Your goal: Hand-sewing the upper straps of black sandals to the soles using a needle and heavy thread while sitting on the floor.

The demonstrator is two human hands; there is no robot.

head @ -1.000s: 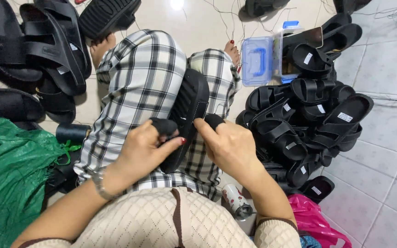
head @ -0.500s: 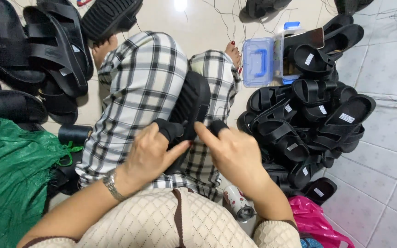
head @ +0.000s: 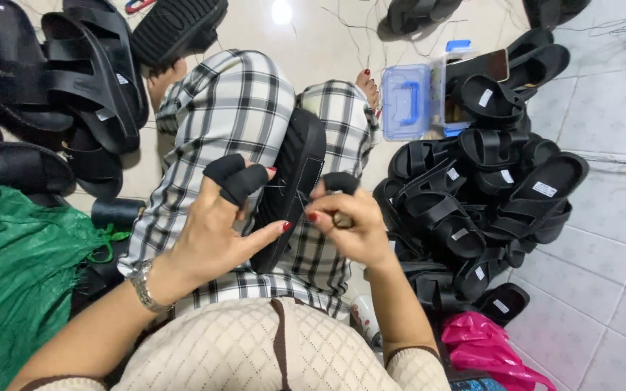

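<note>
From the head camera I look down onto a lap in black-and-white checked trousers (head: 226, 116), and across it lies the black thick-soled foam sandal (head: 293, 181), sole edge up, running from near my hands toward the far knees. I judge it light and slightly springy: the thick sole should be stiff enough to stay put on the lap, the straps softer. The matte surface looks grippy, not slippery, and nothing about it seems fragile. The firm sole edge near its middle looks like the best place to take hold.

My left hand (head: 215, 232) sits just left of the sandal, fingers spread fairly wide and holding nothing; two of them wear black fabric finger sleeves (head: 237, 177), and they touch or nearly touch the sandal's left edge. A metal wristwatch (head: 143, 286) sits on that wrist.

My right hand (head: 349, 224) is just right of the sandal's near end, pinched narrow. A thin dark thread (head: 289, 190) seems to run from that pinch to the sole; whether it also grips a needle I cannot tell. One finger wears a black sleeve too.

To the right lies a heap of black strapped sandals (head: 480, 210), beyond them a clear blue plastic box (head: 409, 101). Green cloth (head: 16, 268) lies at the near left, a pink plastic bag (head: 483, 347) at the near right, all on the pale tiled floor (head: 610, 239).
</note>
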